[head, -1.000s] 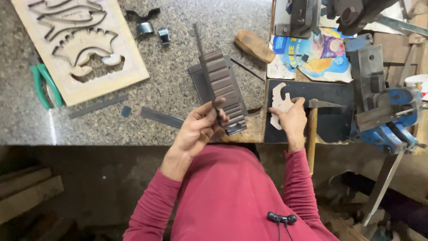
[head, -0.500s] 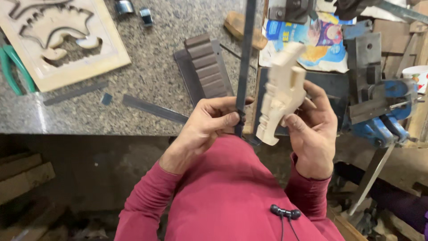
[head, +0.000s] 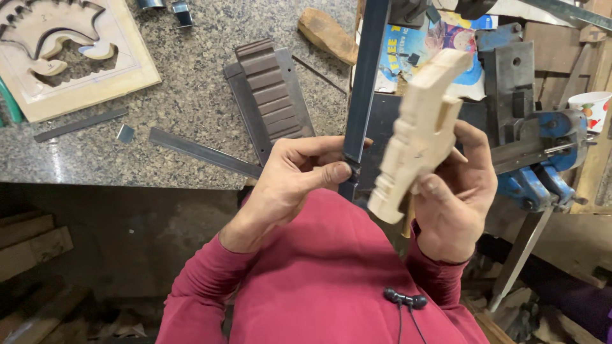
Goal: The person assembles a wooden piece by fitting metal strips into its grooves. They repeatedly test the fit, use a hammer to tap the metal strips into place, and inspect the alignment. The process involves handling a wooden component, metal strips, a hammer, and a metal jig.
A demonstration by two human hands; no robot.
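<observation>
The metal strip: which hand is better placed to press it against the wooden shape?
Probably the left hand. It already pinches the metal strip by thumb and fingers, right beside the wooden shape. The right hand is busy holding that shape.

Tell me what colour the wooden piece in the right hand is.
The wooden piece is pale, unfinished tan, seen best in the head view.

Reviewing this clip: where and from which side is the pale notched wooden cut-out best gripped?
Probably by its lower half, from the plain back edge, as the right hand does now. The wooden cut-out stands nearly upright, its notched edge facing the metal strip pinched by the left hand, so that edge stays clear.
</observation>
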